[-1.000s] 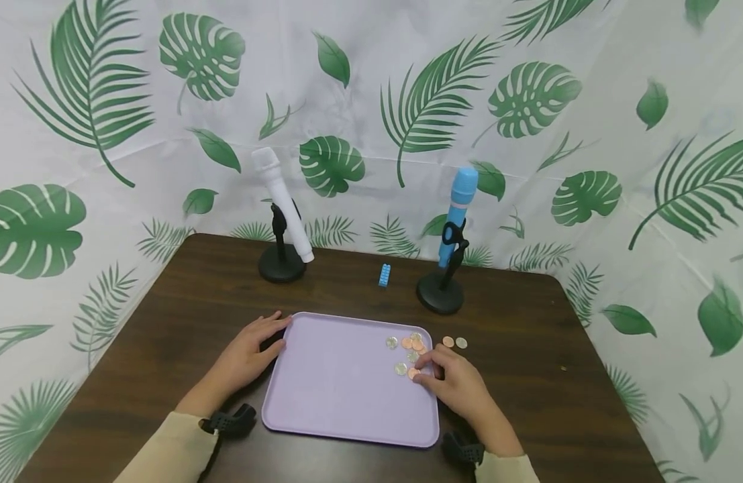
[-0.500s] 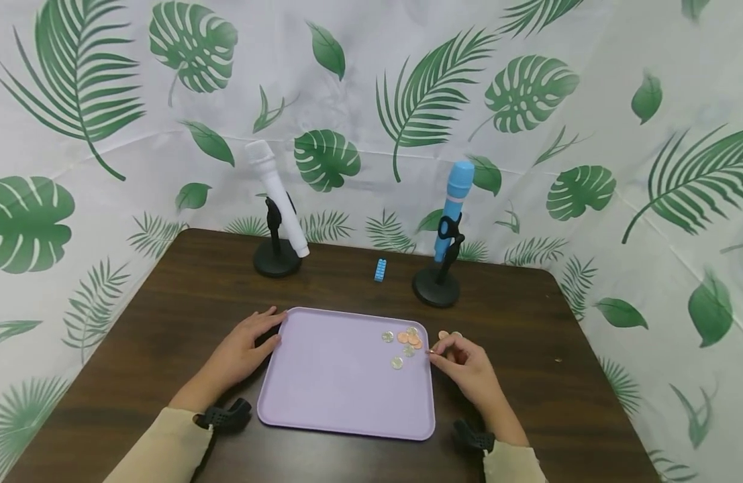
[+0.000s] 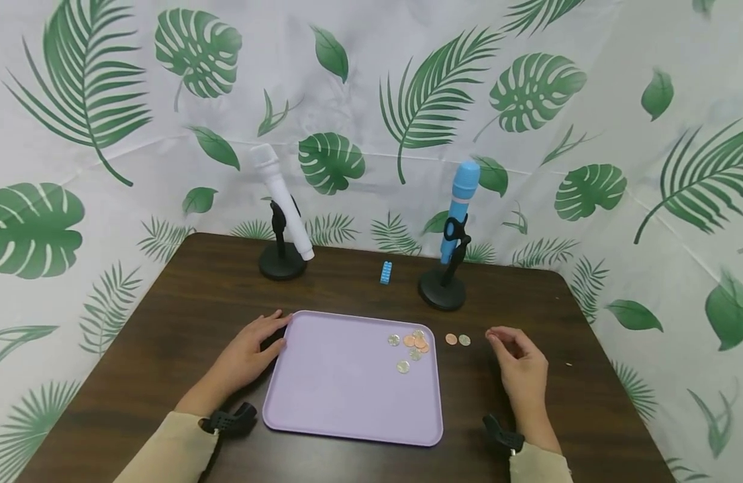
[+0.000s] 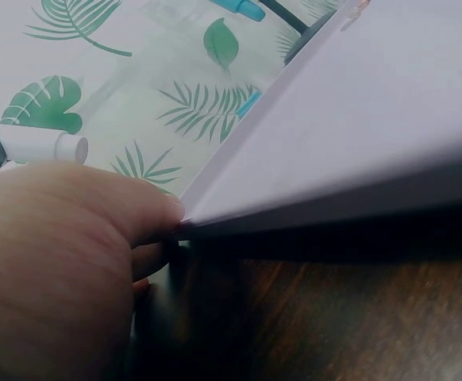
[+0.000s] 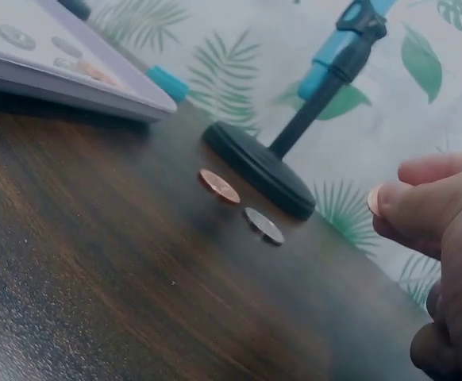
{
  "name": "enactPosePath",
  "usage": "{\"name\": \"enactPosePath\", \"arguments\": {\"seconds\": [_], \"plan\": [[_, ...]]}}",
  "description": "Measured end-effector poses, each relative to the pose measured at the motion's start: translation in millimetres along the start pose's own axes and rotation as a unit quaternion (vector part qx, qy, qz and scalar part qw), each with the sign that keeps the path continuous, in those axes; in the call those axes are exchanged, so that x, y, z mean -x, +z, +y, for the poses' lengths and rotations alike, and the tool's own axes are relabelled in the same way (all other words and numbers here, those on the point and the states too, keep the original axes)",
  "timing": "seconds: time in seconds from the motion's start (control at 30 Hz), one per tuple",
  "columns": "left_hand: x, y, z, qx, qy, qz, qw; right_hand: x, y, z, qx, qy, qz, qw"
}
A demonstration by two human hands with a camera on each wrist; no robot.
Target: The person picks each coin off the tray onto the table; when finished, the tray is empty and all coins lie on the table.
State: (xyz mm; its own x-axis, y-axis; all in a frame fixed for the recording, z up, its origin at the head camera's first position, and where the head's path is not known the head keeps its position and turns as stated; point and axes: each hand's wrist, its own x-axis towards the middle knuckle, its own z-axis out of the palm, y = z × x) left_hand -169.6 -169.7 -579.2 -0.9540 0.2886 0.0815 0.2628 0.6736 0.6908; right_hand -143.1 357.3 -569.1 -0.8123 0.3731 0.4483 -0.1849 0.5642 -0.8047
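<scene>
Left hand has its fingers loosely extended and touches the far left corner of the lilac tray, gripping nothing. Beyond this hand, a white microphone slants in a black stand. On the tray, at the side toward the right hand, lie silver and copper-coloured coins, some overlapping. Beyond the tray, between both hands, is a light-blue toy brick, its long axis pointing away from the person; then a blue microphone is held in a second stand.

Most important is this relation: a loose copper coin and a loose silver coin lie flat, just left of the right fingertips, between them and the tray. Their short row runs toward the right hand, which is clearly nearer. That hand pinches one more coin between thumb and finger; only a narrow part is visible.

Under everything is a dark wood-grain table; behind, a white backdrop with green leaves.
</scene>
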Motion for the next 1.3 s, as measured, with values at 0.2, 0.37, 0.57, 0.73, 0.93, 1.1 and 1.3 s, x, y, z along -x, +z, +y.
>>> {"name": "enactPosePath", "arguments": {"seconds": [0.2,0.37,0.57,0.73,0.93,1.1,1.3], "plan": [[3.0,-3.8,1.9,0.001,-0.004,0.002,1.0000,-1.1,2.9,-3.2,0.086,0.071,0.003,0.9937],[4.0,-12.4,1.8,-0.012,-0.006,-0.004,0.9999,2.0,10.1,-1.6,0.155,0.063,0.019,0.9857],[3.9,-22.3,1.6,-0.019,-0.006,-0.008,0.9998,5.0,15.7,-2.0,0.175,0.053,0.013,0.9831],[2.0,-24.9,2.5,-0.016,-0.004,-0.009,0.9998,1.1,15.6,-6.9,0.174,0.090,-0.025,0.9803],[4.6,-14.1,1.9,0.004,-0.001,-0.007,1.0000,1.7,9.8,-5.7,0.216,0.084,-0.073,0.9700],[1.3,-5.2,3.6,0.010,0.004,-0.009,0.9999,4.0,3.8,-3.4,0.245,0.072,-0.070,0.9642],[0.8,-0.9,4.3,0.007,0.004,-0.008,0.9999,6.1,2.3,-0.4,0.259,0.075,-0.074,0.9602]]}}
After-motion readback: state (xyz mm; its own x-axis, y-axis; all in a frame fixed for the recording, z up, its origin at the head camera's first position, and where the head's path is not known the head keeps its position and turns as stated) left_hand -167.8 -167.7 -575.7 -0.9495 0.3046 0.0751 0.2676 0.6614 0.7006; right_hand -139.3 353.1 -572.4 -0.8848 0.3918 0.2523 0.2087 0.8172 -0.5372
